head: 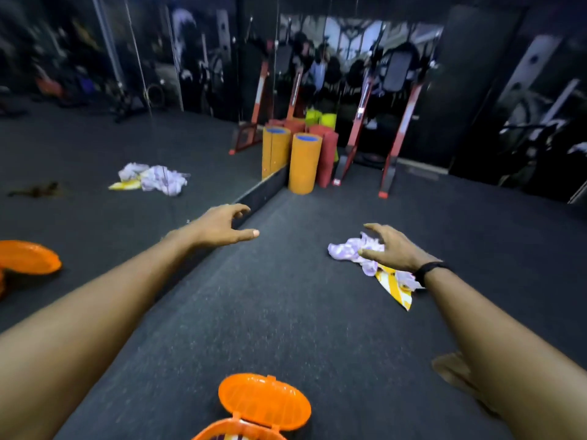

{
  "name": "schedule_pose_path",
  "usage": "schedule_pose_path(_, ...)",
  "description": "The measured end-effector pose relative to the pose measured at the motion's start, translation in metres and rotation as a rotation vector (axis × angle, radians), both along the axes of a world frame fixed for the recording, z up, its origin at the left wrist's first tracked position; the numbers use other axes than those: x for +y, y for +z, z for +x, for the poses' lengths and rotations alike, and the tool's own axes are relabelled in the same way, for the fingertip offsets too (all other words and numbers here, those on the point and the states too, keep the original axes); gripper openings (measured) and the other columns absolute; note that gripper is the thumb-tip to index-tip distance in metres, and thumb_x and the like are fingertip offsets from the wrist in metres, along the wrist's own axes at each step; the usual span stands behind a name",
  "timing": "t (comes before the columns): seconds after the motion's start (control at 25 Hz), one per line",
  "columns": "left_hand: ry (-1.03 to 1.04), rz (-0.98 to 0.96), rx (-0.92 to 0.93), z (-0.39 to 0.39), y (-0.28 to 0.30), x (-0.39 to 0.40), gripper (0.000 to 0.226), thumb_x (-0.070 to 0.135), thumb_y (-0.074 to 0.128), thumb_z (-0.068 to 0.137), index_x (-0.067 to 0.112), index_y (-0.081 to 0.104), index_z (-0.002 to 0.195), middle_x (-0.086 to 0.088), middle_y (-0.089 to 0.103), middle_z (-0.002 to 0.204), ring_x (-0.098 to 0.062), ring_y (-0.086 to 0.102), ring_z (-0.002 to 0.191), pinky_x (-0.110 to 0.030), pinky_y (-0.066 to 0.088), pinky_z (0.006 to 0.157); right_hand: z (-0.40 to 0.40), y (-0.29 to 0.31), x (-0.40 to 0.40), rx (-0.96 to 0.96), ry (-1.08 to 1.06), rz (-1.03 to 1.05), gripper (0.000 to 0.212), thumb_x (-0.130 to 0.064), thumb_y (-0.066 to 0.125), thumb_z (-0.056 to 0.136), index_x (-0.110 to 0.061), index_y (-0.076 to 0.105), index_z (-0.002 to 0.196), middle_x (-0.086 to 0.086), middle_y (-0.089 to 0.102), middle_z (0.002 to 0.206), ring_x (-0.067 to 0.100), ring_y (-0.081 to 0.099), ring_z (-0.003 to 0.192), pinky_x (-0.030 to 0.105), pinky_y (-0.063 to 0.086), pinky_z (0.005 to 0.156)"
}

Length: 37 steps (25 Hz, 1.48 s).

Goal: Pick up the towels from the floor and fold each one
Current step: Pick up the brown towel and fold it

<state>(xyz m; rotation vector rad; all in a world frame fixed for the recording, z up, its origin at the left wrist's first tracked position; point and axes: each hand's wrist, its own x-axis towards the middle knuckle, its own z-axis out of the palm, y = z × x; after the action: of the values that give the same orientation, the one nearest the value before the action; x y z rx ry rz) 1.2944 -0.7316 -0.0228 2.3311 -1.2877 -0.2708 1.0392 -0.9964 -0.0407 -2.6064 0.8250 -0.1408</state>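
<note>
A crumpled lilac towel [346,249] with a yellow-and-white striped corner [395,289] lies on the dark floor at the right. My right hand [390,249] is over it with fingers spread and slightly bent, the thumb at the cloth; whether it grips is unclear. My left hand [222,227] reaches forward at mid-frame, fingers loosely extended, holding nothing. A brown cloth-like thing [451,366] lies by my right forearm, partly hidden by it.
A mirror wall on the left shows the towel's reflection [152,179]. An orange box with its lid open [263,404] sits at the bottom centre. Rolled orange and red mats [305,163] and red equipment frames [397,141] stand ahead by the wall.
</note>
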Motion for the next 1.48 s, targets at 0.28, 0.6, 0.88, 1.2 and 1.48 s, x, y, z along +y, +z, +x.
schedule_pose_path(0.28,-0.078,-0.172,-0.008,-0.015,0.121,0.004,0.073,0.048,0.071,0.080,0.020,0.044,0.141,-0.005,0.052,0.138,-0.019,0.050,0.126,-0.031,0.038,0.103,-0.062,0.139,0.023,-0.139,-0.155,-0.104,0.072,-0.040,0.072,0.082,-0.013,0.041,0.142,0.012,0.046,0.142,0.026,0.048,0.127,0.032,0.036,0.105)
schedule_pose_path(0.6,-0.234,-0.286,0.044,-0.056,0.161,-0.037,0.069,0.044,0.078,0.073,0.022,0.052,0.133,-0.006,0.058,0.128,-0.020,0.056,0.115,-0.036,0.044,0.102,-0.134,0.185,0.051,-0.254,-0.335,-0.085,0.073,-0.040,0.072,0.082,-0.014,0.040,0.143,0.008,0.046,0.144,0.021,0.049,0.127,0.029,0.038,0.104)
schedule_pose_path(0.88,-0.410,-0.274,0.015,-0.136,0.172,-0.113,0.070,0.041,0.076,0.076,0.015,0.050,0.136,-0.008,0.056,0.131,-0.022,0.055,0.118,-0.036,0.044,0.102,-0.230,0.197,0.030,-0.283,-0.508,-0.076,0.074,-0.046,0.071,0.081,-0.021,0.039,0.143,0.008,0.045,0.144,0.022,0.049,0.127,0.034,0.041,0.104)
schedule_pose_path(1.2,-0.560,-0.251,0.013,-0.269,0.160,-0.239,0.072,0.044,0.077,0.074,0.018,0.050,0.135,-0.007,0.057,0.129,-0.023,0.057,0.115,-0.036,0.042,0.104,-0.376,0.185,-0.045,-0.321,-0.685,-0.063,0.083,-0.048,0.072,0.079,-0.020,0.033,0.146,0.007,0.047,0.139,0.023,0.050,0.124,0.036,0.047,0.095)
schedule_pose_path(1.48,-0.628,-0.202,0.103,-0.398,0.131,-0.356,0.072,0.043,0.078,0.073,0.020,0.050,0.135,-0.007,0.057,0.131,-0.020,0.056,0.116,-0.029,0.044,0.096,-0.505,0.173,-0.127,-0.245,-0.747,-0.008,0.082,-0.057,0.072,0.073,-0.024,0.039,0.141,0.003,0.047,0.140,0.021,0.049,0.125,0.046,0.048,0.100)
